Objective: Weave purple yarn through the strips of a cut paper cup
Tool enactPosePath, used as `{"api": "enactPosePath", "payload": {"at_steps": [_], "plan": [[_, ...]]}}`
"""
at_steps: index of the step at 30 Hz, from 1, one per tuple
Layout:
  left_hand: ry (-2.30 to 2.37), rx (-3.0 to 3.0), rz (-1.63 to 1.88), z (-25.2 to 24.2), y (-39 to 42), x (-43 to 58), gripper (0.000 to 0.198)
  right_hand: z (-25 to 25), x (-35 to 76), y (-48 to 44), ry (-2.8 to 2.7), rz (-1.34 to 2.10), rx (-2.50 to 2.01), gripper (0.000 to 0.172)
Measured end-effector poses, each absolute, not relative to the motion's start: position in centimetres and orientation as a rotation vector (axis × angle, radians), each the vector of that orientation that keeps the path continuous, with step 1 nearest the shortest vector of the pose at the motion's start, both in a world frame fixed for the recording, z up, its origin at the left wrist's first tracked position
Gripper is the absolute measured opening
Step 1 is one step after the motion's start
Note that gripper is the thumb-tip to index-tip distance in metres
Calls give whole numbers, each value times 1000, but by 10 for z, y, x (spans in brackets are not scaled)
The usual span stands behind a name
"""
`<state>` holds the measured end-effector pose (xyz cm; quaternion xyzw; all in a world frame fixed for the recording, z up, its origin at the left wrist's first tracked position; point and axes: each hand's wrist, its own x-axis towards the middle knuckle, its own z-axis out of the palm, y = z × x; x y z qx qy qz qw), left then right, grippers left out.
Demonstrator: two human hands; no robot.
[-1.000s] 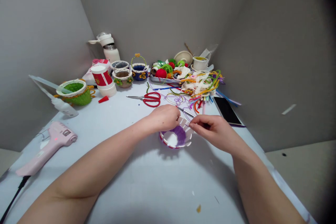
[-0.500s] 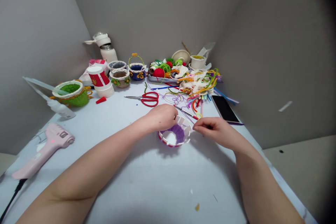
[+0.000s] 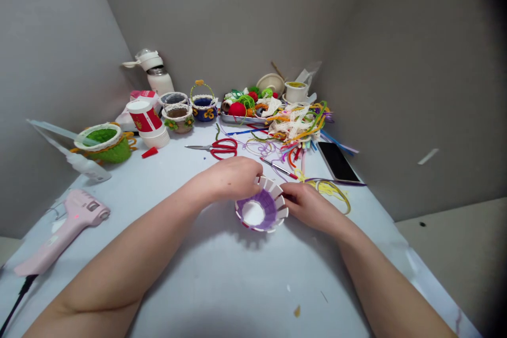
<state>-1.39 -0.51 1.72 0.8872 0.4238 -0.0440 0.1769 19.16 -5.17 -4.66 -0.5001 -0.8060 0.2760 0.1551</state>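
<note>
A paper cup (image 3: 280, 215), its wall cut into upright white strips with purple yarn (image 3: 270, 206) woven between them, is tilted toward me in the middle of the table. My left hand (image 3: 241, 177) is closed on the cup's far left rim, thumb inside and fingers behind it. At the right rim, my right hand (image 3: 307, 202) is closed with its fingertips against the outside of the strips. Those fingertips are partly hidden, so what they pinch cannot be made out. Just beyond the cup lie a red-and-silver pen (image 3: 278, 168) and red-handled scissors (image 3: 224, 148).
A pink glue gun (image 3: 65, 227) and a white squeeze bottle (image 3: 89, 165) lie left. Stacked paper cups (image 3: 148, 122), small decorated baskets (image 3: 178, 118) and a tray of yarn balls (image 3: 249, 119) stand behind. Yellow yarn (image 3: 330, 188) and a phone (image 3: 338, 162) are right.
My right hand has moved left and in against the cup's rim. The cup has tipped more toward me, showing more purple yarn inside. Yellow yarn behind the right hand is now uncovered.
</note>
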Motion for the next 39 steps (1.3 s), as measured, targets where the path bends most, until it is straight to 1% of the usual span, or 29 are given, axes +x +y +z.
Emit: {"api": "enactPosePath", "payload": {"at_steps": [4,8,11,13,20,27,33,39], "plan": [[1019,2527,37,10,-1,-11,29,-51,186,-53,-2304,771,-1433,18],[959,2538,33,0,3,-5,19,-53,184,-53,-2315,740,-1436,18],[988,2552,46,-4,6,-4,12,-51,189,-51,-2304,775,-1418,19],[1027,2537,47,-5,7,-4,11,-49,196,-49,-2288,817,-1435,20],[1085,2447,86,-5,8,-4,17,-39,218,-47,-2158,897,-1546,26],[1237,2561,71,-6,-2,1,18,-30,213,-51,-1986,895,-1504,28],[1257,2583,35,-2,-9,5,19,-15,190,-56,-1964,745,-1467,23],[1274,2576,-16,1,-10,5,22,-4,178,-63,-2176,573,-1377,17]]}}
